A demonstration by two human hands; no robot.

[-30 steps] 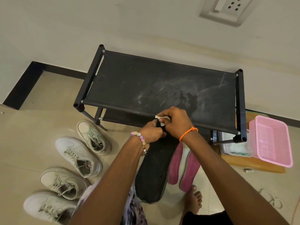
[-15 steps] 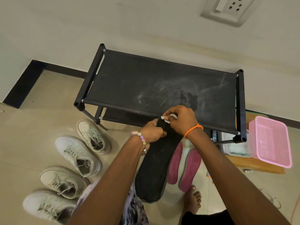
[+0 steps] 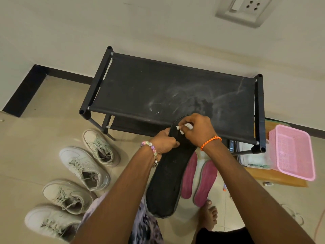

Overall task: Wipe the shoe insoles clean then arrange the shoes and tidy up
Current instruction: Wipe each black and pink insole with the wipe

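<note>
Black insole [image 3: 168,176], white wipe [image 3: 189,126] — magenta insoles [image 3: 204,182], pink basket [image 3: 292,154], off-white sneakers [image 3: 84,166].

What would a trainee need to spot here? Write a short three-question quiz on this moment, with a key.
1. True or false: the left hand grips the black insole by its edge.
2. What does the right hand pinch against the insole's upper end?
A. a brush
B. a white wipe
C. a shoelace
3. How many pink insoles lie on the floor, and on which side of the black one?

Key
1. True.
2. B.
3. Two, to the person's right of it, in front of the black shoe rack.
</note>
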